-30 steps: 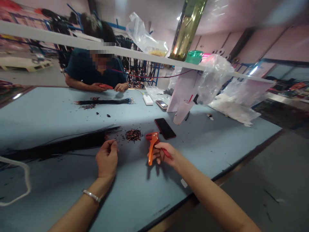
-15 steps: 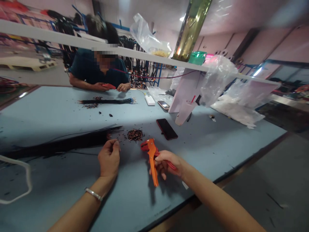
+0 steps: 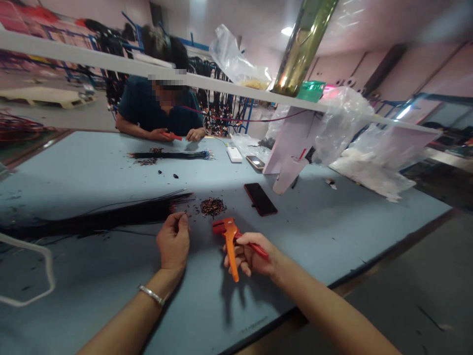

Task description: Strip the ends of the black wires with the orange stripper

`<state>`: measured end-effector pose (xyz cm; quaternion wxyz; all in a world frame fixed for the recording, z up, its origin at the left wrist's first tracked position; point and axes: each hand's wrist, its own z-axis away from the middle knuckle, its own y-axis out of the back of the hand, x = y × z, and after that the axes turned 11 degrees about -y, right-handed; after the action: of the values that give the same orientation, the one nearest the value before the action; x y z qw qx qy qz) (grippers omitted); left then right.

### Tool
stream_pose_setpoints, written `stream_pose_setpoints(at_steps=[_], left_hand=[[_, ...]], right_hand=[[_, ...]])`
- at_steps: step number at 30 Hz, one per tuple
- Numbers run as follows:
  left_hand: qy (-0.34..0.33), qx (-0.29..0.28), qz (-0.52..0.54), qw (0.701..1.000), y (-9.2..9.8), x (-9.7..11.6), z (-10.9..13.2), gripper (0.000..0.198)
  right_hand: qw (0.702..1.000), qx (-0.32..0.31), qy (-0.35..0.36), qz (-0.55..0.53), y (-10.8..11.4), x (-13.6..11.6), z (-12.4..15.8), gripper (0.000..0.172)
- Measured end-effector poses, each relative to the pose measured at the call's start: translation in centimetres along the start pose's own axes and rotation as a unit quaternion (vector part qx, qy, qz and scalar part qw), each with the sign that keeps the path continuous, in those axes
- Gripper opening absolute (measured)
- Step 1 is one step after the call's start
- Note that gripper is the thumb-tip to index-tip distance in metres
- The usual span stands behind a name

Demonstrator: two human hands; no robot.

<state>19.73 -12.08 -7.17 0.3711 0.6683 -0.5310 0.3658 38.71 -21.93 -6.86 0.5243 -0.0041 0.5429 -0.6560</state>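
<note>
My left hand point(image 3: 173, 240) is closed in a pinch at the stripped end of a long bundle of black wires point(image 3: 121, 215). One thin black wire point(image 3: 138, 232) leaves the bundle and runs into this hand; its tip is hidden or too small to see. My right hand point(image 3: 255, 254) is wrapped around the wire stripper point(image 3: 231, 241), which has an orange handle and a red one. The stripper's red jaws point left toward my left hand, with a gap between them. Just beyond lies a heap of small cut insulation bits point(image 3: 213, 207).
Past the heap lie a dark phone point(image 3: 260, 199) and a leaning plastic cup point(image 3: 290, 175) beside the shelf support point(image 3: 283, 145). Opposite, a co-worker point(image 3: 158, 108) holds a red tool behind another wire bundle point(image 3: 177, 155). A white tube point(image 3: 50, 268) curves at left.
The view has shifted slightly, so most things appear farther right. The wire stripper has moved a little left toward my left hand, which keeps its pinch.
</note>
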Motion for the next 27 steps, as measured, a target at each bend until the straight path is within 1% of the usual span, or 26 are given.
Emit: stream_pose_setpoints(at_steps=[2,6,7,9,11,13,15,18,20,24,27], left_hand=[[-0.005,0.002,-0.001,1.000,0.0,0.1,0.1,0.018],[0.000,0.012,-0.001,1.000,0.2,0.1,0.1,0.020],[0.002,0.015,-0.002,1.000,0.3,0.1,0.1,0.021],[0.001,0.019,-0.002,1.000,0.2,-0.1,0.0,0.022],[-0.002,0.020,0.004,1.000,0.2,-0.2,0.0,0.023],[-0.003,0.019,0.010,1.000,0.1,-0.2,0.0,0.022],[-0.003,0.022,0.016,1.000,0.1,-0.2,0.0,0.022],[0.000,0.033,0.016,0.999,0.2,-0.3,0.0,0.022],[0.002,0.037,0.008,0.999,0.2,-0.5,-0.1,0.022],[-0.003,0.046,0.008,0.999,0.1,-0.7,-0.1,0.020],[-0.003,0.050,0.014,0.999,0.2,-0.6,-0.1,0.020]], right_hand=[[1.000,0.008,-0.004,-0.011,-0.1,-0.3,-0.7,0.034],[0.998,0.052,0.024,-0.026,-0.1,-1.6,-1.5,0.033],[0.998,0.051,0.027,-0.022,-0.1,-1.7,-1.4,0.034],[0.999,0.031,0.028,-0.007,-0.2,-1.4,-1.0,0.034],[1.000,0.004,0.014,0.005,-0.3,-0.7,-0.7,0.034],[1.000,-0.004,-0.006,0.009,-0.3,-0.2,-0.8,0.033],[1.000,0.009,-0.009,0.005,-0.4,-0.2,-1.1,0.033],[0.999,0.039,0.015,-0.010,-0.7,-0.8,-1.8,0.031],[0.999,0.033,0.014,-0.011,-1.2,-1.0,-2.1,0.031],[1.000,0.006,-0.012,-0.010,-2.1,-0.4,-3.4,0.032],[0.999,0.029,0.004,-0.027,-2.2,-0.4,-4.4,0.032]])
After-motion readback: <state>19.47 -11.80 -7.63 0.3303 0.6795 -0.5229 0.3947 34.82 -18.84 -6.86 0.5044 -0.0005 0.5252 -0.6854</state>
